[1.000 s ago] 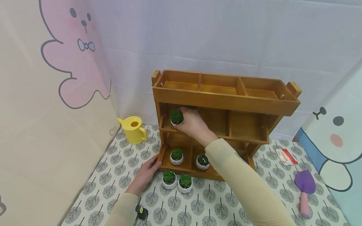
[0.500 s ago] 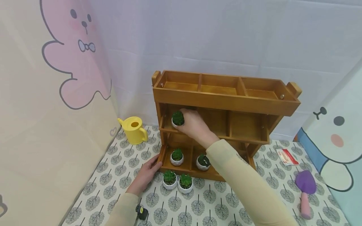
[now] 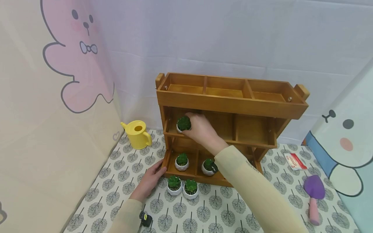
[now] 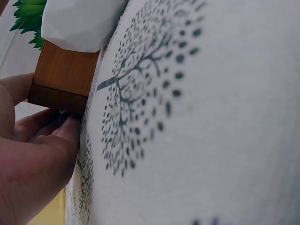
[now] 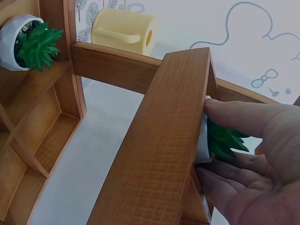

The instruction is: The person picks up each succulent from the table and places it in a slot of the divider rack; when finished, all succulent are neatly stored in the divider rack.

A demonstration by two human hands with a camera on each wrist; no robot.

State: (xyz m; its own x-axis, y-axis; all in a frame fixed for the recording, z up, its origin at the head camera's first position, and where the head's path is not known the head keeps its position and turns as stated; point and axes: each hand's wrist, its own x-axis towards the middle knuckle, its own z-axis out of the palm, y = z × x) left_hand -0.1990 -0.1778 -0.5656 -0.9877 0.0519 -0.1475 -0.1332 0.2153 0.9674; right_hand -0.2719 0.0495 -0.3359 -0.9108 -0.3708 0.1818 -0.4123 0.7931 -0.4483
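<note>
In the head view my right hand (image 3: 202, 129) holds a small potted succulent (image 3: 184, 123) in the left compartment of the wooden shelf's (image 3: 233, 105) middle tier. The right wrist view shows the thumb on one side of the white pot (image 5: 203, 143) and the fingers on the other; the tier's front board (image 5: 150, 140) hides part of the pot. My left hand (image 3: 151, 178) grips the front left corner of the bottom tier. In the left wrist view its thumb (image 4: 18, 88) presses one face of that wooden corner (image 4: 61, 79), with the fingers behind it.
Two potted succulents, one left (image 3: 182, 161) and one middle (image 3: 208, 166), sit in the bottom tier. Two more (image 3: 174, 185) (image 3: 190, 188) stand before the shelf. A yellow watering can (image 3: 138, 134) is at left; a purple trowel (image 3: 314, 194) and a red-white packet (image 3: 295, 161) lie at right.
The right hand and the succulent it holds have shifted slightly to the right and down within the compartment. The left hand stays on the shelf corner.
</note>
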